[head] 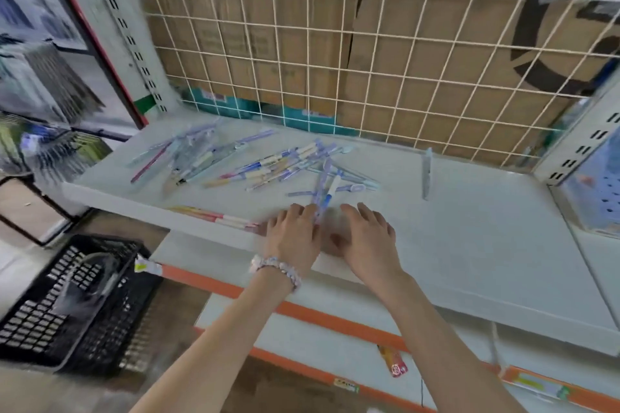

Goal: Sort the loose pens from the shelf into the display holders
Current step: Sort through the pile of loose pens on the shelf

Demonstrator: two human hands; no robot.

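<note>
Both hands sit at the front edge of the white shelf [469, 245], low in the middle of the frame. The left hand [293, 235], with a beaded bracelet [275, 266] at the wrist, lies palm down, and a few purple and blue pens [323, 198] run up from between its fingers; motion blur hides whether it pinches them or only rests on them. The right hand [367, 238] is spread flat just beside it, fingers relaxed, gripping nothing. Loose pens [255, 164] are scattered across the centre-left of the shelf, one pen [426, 173] apart to the right. A wire grid [369, 43] backs the shelf. A black plastic crate [67, 305] sits at lower left.
</note>
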